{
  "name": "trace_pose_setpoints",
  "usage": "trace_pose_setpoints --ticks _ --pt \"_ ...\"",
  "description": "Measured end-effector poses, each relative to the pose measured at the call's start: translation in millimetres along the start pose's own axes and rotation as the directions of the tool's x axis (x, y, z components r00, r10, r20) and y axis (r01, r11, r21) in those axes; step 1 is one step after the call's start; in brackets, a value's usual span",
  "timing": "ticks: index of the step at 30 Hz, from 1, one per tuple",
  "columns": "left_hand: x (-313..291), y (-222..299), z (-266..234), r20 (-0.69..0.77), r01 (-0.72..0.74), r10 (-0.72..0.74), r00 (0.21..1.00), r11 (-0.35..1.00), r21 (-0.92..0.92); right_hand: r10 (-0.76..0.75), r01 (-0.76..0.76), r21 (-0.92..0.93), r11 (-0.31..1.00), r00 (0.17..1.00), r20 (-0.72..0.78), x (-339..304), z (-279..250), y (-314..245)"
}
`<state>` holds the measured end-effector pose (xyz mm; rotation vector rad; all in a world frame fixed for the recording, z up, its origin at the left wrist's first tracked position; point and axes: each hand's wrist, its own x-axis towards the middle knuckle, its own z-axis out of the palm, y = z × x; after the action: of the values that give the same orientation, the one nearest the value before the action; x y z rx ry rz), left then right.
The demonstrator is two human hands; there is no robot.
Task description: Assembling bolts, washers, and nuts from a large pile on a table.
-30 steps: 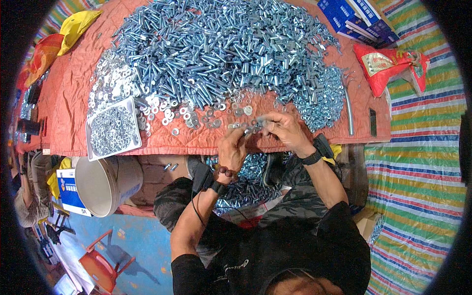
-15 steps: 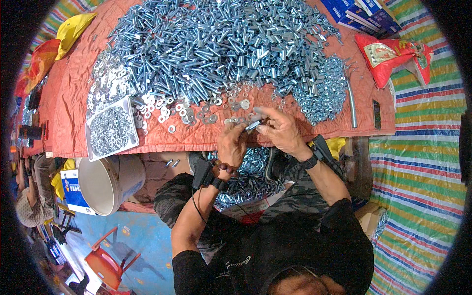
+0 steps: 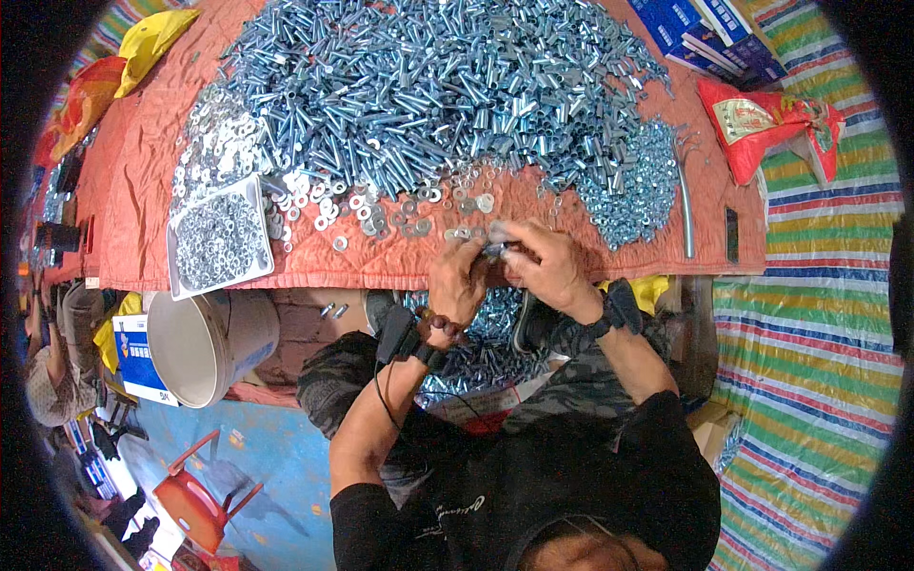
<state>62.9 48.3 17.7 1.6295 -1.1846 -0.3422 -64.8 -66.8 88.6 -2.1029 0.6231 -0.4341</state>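
Observation:
At the near edge of the red cloth-covered table, my left hand point(image 3: 459, 278) and my right hand point(image 3: 550, 270) meet with their fingers closed. A short shiny metal bolt point(image 3: 493, 249) is pinched between the fingertips of both hands; most of it is hidden, and the fingers are slightly blurred. Just beyond them, several loose flat washers point(image 3: 415, 227) lie on the cloth. Behind these rises a big heap of bluish metal bolts and sleeves point(image 3: 419, 95). Small nuts point(image 3: 633, 205) are piled to the right of my right hand.
A white tray of small rings point(image 3: 270, 249) sits at the table's left front, beside heaped washers point(image 3: 217, 143). A metal rod point(image 3: 686, 214) and a red bag point(image 3: 747, 122) are on the right. Below the edge stand a bucket point(image 3: 181, 357) and more bolts point(image 3: 481, 366) between my legs.
My hands have drawn closer together around the bolt, which showed plainly between them before and is now mostly covered by fingers. The whole view has shifted slightly.

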Motion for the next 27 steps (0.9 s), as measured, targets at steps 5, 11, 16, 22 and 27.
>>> trace_pose_setpoints --ticks 5,11,16,22,27 --pt "-2 8 -1 -0.008 0.055 -0.055 0.998 0.995 -0.084 -0.206 0.205 -0.131 0.970 0.978 0.003 2 5 1" --pt "-14 -1 1 -0.039 0.017 -0.021 0.999 0.995 -0.095 -0.090 0.092 -0.020 0.996 0.994 0.062 4 10 6" --pt "0 3 -3 -0.121 -0.046 0.033 0.992 0.993 -0.112 0.148 -0.152 -0.032 0.988 0.983 -0.111 23 9 28" --pt "2 5 -3 -0.017 0.016 -0.016 1.000 1.000 -0.008 -0.014 -0.025 -0.263 0.964 0.989 -0.145 52 10 46" --pt "3 6 -4 -0.059 0.027 -0.029 0.998 0.999 -0.034 -0.156 0.118 -0.414 0.903 0.986 -0.059 57 10 53"
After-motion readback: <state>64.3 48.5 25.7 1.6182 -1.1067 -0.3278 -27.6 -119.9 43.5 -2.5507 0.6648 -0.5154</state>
